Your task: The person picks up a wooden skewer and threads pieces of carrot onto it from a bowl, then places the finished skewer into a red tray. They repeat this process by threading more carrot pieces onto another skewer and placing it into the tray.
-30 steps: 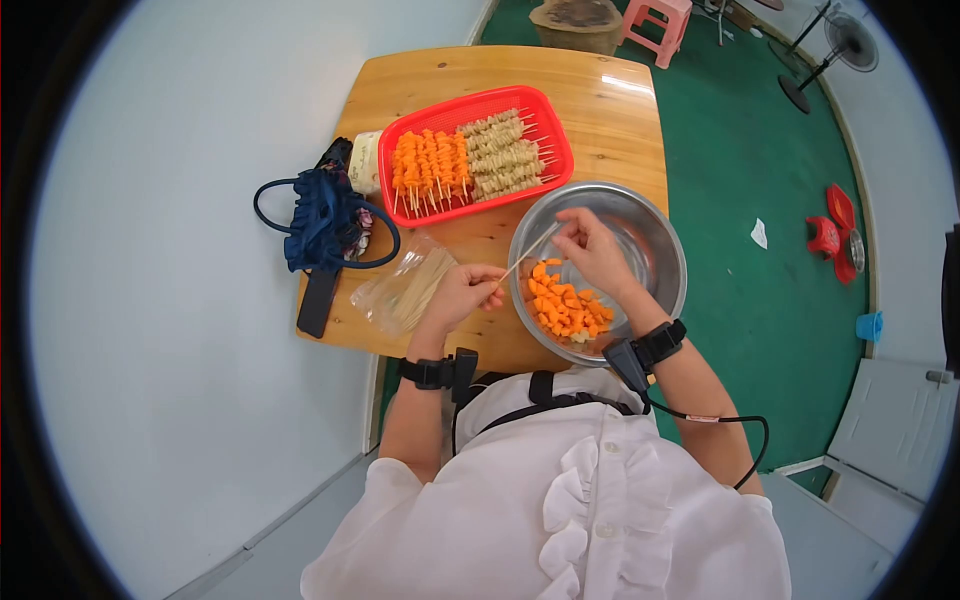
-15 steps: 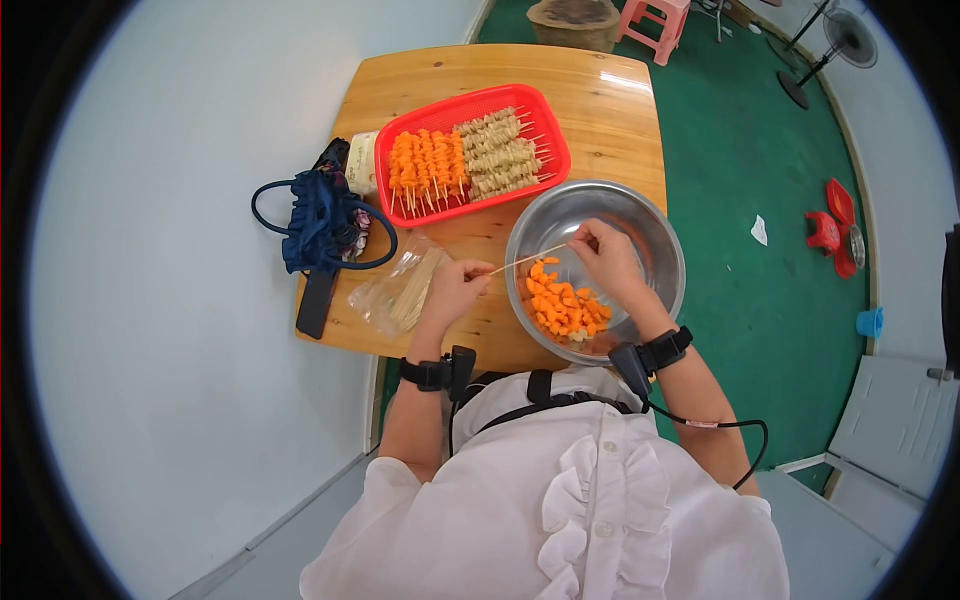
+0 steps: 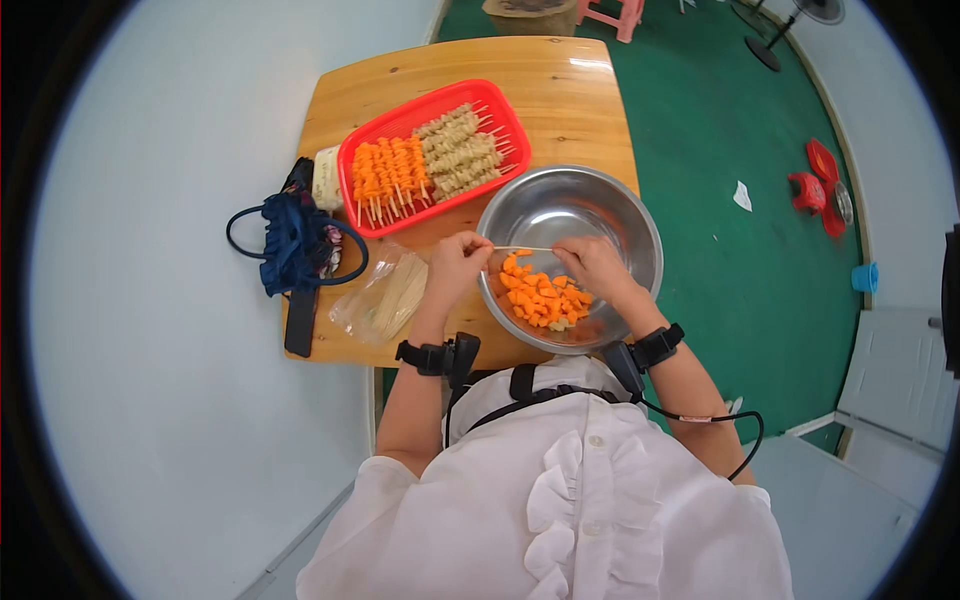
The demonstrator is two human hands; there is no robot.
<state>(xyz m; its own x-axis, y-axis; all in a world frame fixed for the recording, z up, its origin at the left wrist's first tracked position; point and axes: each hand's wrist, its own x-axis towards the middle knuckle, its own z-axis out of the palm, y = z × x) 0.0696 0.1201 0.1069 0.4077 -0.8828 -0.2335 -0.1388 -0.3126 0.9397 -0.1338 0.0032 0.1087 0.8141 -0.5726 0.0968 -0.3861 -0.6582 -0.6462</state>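
Note:
A thin bamboo skewer [image 3: 524, 249] stretches almost level over the near part of a steel bowl [image 3: 640, 215], pinched at both ends. My left hand [image 3: 457, 268] grips one end right at the bowl's left rim. Over the inside of the bowl, my right hand [image 3: 598, 268] has the other end between its fingertips. Cut orange pieces [image 3: 540, 298] lie heaped in the bowl below, with a small pale piece near the front. Beside my left hand, a clear plastic bag [image 3: 352, 312] contains several bare bamboo skewers [image 3: 402, 290].
Behind the hands, a red basket [image 3: 350, 205] carries rows of loaded skewers, orange ones [image 3: 388, 170] and beige ones [image 3: 462, 150]. A blue handbag [image 3: 290, 245] and a flat black object [image 3: 300, 325] line the left edge of the wooden table [image 3: 560, 90].
The skewer has gone from slanted to nearly level. My left hand has come in to the bowl's rim, closer to my right hand. The whole view has shifted slightly.

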